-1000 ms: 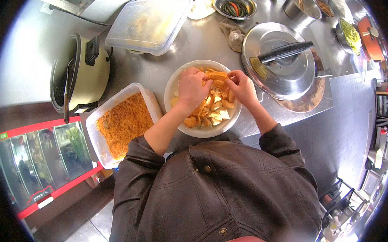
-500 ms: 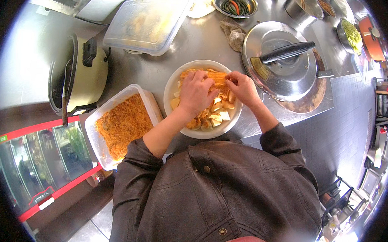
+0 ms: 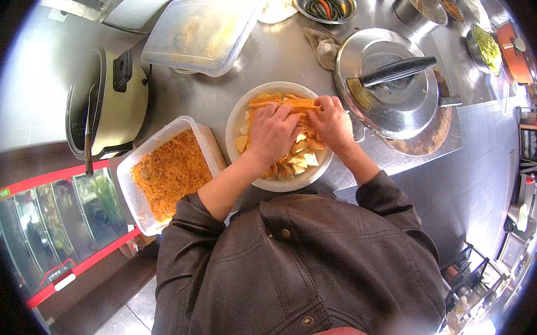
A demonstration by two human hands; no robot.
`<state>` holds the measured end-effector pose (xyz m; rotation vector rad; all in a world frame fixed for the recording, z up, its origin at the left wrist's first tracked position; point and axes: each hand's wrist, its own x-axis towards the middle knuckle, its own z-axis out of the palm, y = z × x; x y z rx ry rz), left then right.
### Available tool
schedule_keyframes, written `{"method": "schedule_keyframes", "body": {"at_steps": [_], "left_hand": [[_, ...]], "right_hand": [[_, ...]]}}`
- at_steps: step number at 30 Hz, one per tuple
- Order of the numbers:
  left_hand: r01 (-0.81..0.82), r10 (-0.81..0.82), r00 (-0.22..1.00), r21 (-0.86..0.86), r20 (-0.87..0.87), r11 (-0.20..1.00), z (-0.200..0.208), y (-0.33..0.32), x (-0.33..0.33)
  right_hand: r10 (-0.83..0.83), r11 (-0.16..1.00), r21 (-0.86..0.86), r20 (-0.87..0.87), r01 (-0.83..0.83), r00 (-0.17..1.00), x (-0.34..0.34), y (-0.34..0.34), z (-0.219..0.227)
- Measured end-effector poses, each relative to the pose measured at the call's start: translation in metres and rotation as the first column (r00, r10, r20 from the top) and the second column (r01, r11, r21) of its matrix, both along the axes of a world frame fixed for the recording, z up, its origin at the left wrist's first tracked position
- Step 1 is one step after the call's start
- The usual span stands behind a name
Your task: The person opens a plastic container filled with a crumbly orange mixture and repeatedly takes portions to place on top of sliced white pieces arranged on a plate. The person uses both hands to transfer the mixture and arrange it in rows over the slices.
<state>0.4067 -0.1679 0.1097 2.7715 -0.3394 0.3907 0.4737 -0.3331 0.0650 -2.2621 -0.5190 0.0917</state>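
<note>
Pale chunks, perhaps potato point(image 3: 309, 158), fill the near part of a white round bowl point(image 3: 233, 115) in front of me. Orange-coated strips of food point(image 3: 302, 103) lie across its far part. The curled fingers of my left hand point(image 3: 272, 133) close on these strips from the near side. At the right end of the strips, my right hand point(image 3: 335, 125) grips with thumb and fingers bent together. Both palms hide part of the bowl's contents. To the left stands a clear plastic box point(image 3: 213, 146) holding orange crumbly coating point(image 3: 171, 174).
A lidded plastic box point(image 3: 196, 35) lies beyond the bowl at left, and a cream cooker point(image 3: 124, 101) stands far left. At right, a metal lid with a black handle point(image 3: 398, 72) rests over a round board. A grey cloth point(image 3: 321, 47) and a metal bowl of peppers point(image 3: 325, 8) lie farther back.
My right hand has shifted slightly, its fingers now bending farther over the strips' right end. My left hand has moved a little, its fingers drawn closer together on the strips.
</note>
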Motion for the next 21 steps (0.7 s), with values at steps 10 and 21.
{"method": "schedule_keyframes", "body": {"at_steps": [10, 21], "left_hand": [[-0.157, 0.165, 0.985, -0.13, 0.058, 0.979, 0.051, 0.048, -0.02], [-0.859, 0.859, 0.512, -0.003, 0.026, 0.512, 0.09, 0.25, -0.231]], "right_hand": [[0.068, 0.997, -0.049, 0.068, -0.065, 0.995, -0.009, -0.011, 0.005], [0.167, 0.984, 0.052, 0.109, -0.173, 0.98, -0.05, 0.004, 0.064]]}}
